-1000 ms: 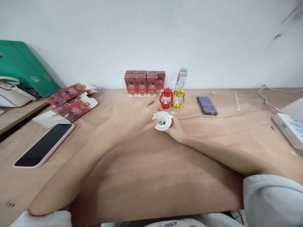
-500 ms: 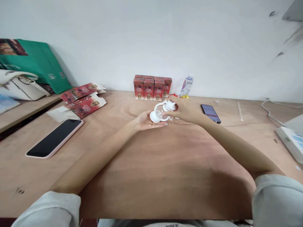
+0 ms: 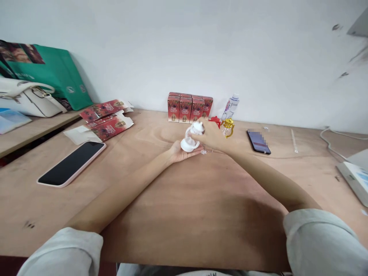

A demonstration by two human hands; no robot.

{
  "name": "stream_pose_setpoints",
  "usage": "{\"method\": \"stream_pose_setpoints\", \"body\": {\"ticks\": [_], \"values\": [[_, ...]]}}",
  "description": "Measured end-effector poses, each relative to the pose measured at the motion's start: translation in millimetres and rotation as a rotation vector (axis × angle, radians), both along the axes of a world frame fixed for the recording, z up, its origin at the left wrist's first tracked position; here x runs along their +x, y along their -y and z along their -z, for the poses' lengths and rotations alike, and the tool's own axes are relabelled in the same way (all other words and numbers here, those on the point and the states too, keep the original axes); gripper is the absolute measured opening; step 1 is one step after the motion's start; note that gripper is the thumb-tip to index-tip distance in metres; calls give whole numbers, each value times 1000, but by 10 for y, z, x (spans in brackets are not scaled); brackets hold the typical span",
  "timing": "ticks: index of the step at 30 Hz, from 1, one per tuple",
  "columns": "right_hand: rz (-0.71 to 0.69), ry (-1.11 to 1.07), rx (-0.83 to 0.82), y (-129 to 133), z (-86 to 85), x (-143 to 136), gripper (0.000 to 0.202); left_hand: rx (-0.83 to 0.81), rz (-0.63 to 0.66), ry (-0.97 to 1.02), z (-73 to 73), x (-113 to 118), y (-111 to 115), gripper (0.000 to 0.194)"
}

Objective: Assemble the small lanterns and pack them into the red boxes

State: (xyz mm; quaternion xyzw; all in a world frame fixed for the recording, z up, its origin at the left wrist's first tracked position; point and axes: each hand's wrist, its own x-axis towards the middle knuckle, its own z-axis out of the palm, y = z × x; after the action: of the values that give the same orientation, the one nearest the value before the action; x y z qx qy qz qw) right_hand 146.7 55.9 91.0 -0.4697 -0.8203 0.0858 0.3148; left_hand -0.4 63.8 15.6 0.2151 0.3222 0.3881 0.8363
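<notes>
A small white lantern (image 3: 188, 145) with a clear middle, a curved side handle and a flared base stands slightly tilted between my hands. Under its base lies my left hand (image 3: 176, 152), palm up, bearing it with the fingers stretched beneath. From the right, my right hand (image 3: 212, 135) is closed around the lantern's upper side; its fingertips are partly hidden. Just behind my right hand are a red lantern (image 3: 215, 120), partly covered, and a gold lantern (image 3: 228, 125). A tiny pale piece (image 3: 204, 151) with a thin wire lies by my left fingertips.
Several red boxes (image 3: 185, 109) stand against the wall beside a clear bottle (image 3: 230, 105). Flattened red cartons (image 3: 110, 126) and a pink-cased phone (image 3: 71, 164) lie left. A dark phone (image 3: 258, 142), white strip (image 3: 294, 141) and white box (image 3: 355, 178) are right.
The white lantern has turned more upright and moved slightly left with my right hand. The gold lantern shows more fully now. My view has shifted a little left.
</notes>
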Motion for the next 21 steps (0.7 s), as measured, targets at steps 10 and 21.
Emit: {"method": "stream_pose_setpoints", "body": {"ticks": [10, 21], "values": [[-4, -120, -103, 52, 178, -2, 32, 85, -80, 113, 36, -14, 28, 33], [20, -795, -175, -22, 788, 30, 41, 43, -198, 54, 22, -17, 48, 34]]}}
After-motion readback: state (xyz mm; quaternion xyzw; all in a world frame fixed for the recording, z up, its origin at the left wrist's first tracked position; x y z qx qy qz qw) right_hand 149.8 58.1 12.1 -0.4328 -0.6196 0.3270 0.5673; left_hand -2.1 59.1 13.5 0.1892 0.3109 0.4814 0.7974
